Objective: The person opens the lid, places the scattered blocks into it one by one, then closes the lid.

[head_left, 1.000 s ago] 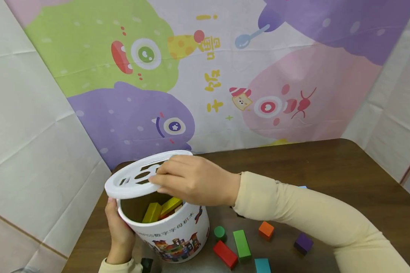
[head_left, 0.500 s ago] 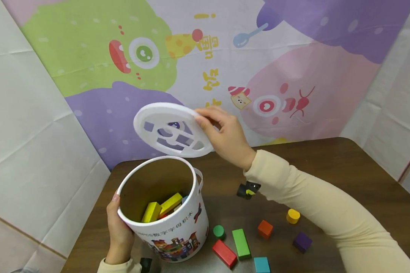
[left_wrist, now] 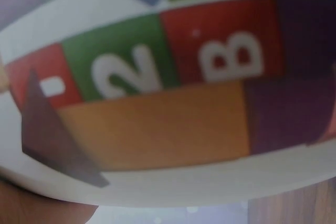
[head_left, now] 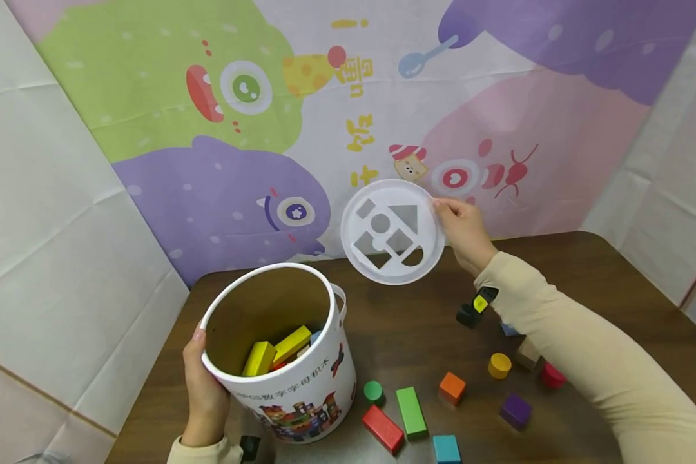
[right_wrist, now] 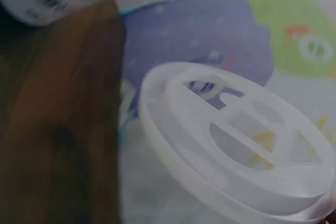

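A white bucket point(head_left: 298, 394) with printed sides stands at the left of the table, its mouth uncovered. Yellow blocks point(head_left: 292, 345) and a few others lie low inside it. My left hand point(head_left: 205, 386) holds the bucket's left side, thumb at the rim, its other fingers hidden. In the left wrist view the bucket's printed wall point(left_wrist: 157, 135) fills most of the picture. My right hand point(head_left: 466, 231) pinches the edge of a round white lid point(head_left: 426, 222) with shaped cut-outs, raised over the table's back part. The lid point(right_wrist: 191, 135) hangs tilted in the right wrist view.
Loose blocks lie right of the bucket: a green cylinder point(head_left: 374, 392), a red block point(head_left: 383, 429), a green block point(head_left: 411, 412), an orange cube point(head_left: 452, 388), a purple block point(head_left: 516, 411) and several more. A patterned cloth point(head_left: 371, 77) hangs behind the brown table point(head_left: 562, 270).
My right hand has lifted the lid off the bucket and carried it to the right, turning it to face the camera. The left hand and bucket have stayed in place.
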### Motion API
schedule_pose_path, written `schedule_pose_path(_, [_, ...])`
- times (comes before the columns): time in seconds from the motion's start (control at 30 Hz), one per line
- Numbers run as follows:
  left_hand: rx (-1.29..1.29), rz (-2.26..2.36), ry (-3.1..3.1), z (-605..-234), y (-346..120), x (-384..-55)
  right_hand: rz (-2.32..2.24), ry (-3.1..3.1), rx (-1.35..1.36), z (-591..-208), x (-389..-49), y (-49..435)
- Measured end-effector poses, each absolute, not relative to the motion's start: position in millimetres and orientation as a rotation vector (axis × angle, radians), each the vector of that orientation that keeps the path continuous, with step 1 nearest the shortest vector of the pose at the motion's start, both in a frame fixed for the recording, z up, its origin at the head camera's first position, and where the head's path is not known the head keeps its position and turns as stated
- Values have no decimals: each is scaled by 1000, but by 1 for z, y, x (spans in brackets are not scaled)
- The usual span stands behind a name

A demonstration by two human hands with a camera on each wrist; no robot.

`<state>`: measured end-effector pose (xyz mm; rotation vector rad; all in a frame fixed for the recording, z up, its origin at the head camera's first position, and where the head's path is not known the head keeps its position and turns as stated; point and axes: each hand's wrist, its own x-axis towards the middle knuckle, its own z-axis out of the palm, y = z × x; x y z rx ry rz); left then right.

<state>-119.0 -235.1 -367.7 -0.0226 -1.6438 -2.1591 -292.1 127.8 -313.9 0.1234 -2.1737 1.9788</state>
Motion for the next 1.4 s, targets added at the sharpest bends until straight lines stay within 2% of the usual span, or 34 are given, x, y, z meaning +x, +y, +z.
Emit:
schedule_pose_path(0.3, [-15,-2159,-1647,-367,-234,-118,1902,-2550,-66,-374,-305,160])
schedule_pose_path(0.6, [-5,-2147,-1671,-368,-235,-117,1833,-2827,12,-413,-311,165])
schedule_pose_path(1.1, [27,-2140,-1680,-366,-235,-117,1529,-2967,54,-427,-328,178])
schedule_pose_path(1.4, [-2,-2144,-1671,-366,-235,-118,1079,-3036,218,-422,-330,184])
